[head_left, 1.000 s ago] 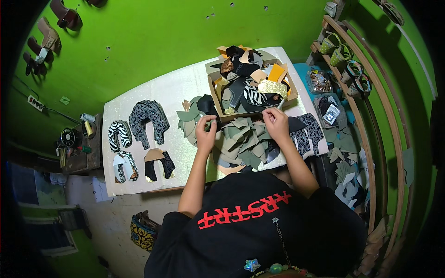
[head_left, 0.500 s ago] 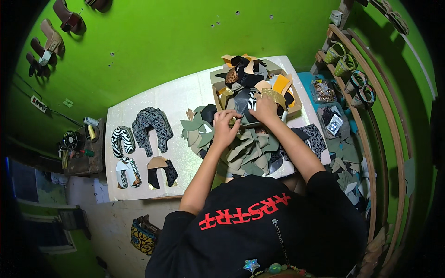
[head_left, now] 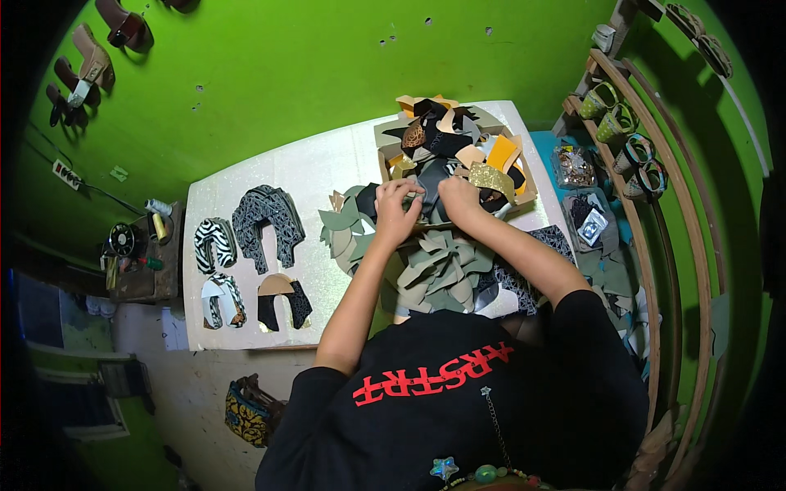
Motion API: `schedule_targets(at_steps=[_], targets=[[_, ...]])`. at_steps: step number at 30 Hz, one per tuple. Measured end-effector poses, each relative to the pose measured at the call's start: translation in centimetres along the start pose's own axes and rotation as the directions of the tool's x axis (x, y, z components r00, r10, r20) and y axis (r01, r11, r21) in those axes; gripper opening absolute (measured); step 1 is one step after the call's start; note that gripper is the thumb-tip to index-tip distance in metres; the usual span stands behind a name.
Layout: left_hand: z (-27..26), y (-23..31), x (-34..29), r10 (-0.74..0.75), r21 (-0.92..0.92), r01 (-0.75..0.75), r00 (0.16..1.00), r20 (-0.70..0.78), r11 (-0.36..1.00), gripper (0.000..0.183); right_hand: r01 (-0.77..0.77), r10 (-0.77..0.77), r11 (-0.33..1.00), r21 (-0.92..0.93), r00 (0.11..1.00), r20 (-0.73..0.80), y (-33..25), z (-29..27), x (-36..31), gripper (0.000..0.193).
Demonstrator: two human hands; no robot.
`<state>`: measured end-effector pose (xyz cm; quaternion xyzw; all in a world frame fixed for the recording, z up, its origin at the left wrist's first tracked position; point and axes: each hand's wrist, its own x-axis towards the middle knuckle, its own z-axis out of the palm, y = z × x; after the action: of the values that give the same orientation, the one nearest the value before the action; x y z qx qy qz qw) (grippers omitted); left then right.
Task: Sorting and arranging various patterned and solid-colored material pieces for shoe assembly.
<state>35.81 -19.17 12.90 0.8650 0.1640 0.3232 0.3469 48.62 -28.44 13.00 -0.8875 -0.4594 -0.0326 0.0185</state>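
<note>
Both hands work at the near side of a cardboard box (head_left: pixel 530 176) heaped with cut material scraps. My left hand (head_left: pixel 398 211) has its fingers curled at the edge of a dark grey scrap (head_left: pixel 431 182). Closed into a fist, my right hand (head_left: pixel 460 200) sits at the right of that scrap; what it grips is hidden under the fingers. A glittery gold strip (head_left: pixel 491 177) lies just right of it. Below my hands spreads a pile of olive-green and beige cut pieces (head_left: pixel 442 270).
Stacked U-shaped pieces, zebra-striped (head_left: pixel 214 245) and grey-patterned (head_left: pixel 266 225), lie on the white table (head_left: pixel 327 164) at the left. A wooden rack (head_left: pixel 634 192) with sandals stands at the right. A patterned bag (head_left: pixel 248 413) rests on the floor.
My right hand has shifted slightly left and closed into a fist, nearer my left hand. The zebra-striped scrap beside it is now mostly out of sight, and more of the gold strip shows.
</note>
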Motion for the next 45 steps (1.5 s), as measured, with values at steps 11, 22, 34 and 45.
schedule_targets(at_steps=[11,22,34,45], targets=[[1.0,1.4,0.7,-0.324,-0.694,0.633,0.773,0.546,0.342,0.042,0.106,0.051,0.909,0.404,0.932,-0.359,1.5,-6.7,-3.2,0.024],[-0.1,-0.6,-0.8,-0.346,-0.788,0.611,0.758,0.554,0.076,0.025,0.476,-0.222,0.708,0.521,0.851,-0.476,-3.3,-4.7,-6.6,0.012],[-0.8,-0.1,-2.5,-0.466,-0.735,0.678,0.648,0.602,-0.006,0.025,0.161,-0.168,0.906,0.392,0.986,-0.017,3.1,-1.1,-2.7,0.04],[-0.4,0.1,-2.9,-0.574,-0.723,0.668,0.667,0.475,0.177,0.027,0.143,-0.145,0.989,0.024,0.985,0.099,1.7,1.5,0.3,0.045]])
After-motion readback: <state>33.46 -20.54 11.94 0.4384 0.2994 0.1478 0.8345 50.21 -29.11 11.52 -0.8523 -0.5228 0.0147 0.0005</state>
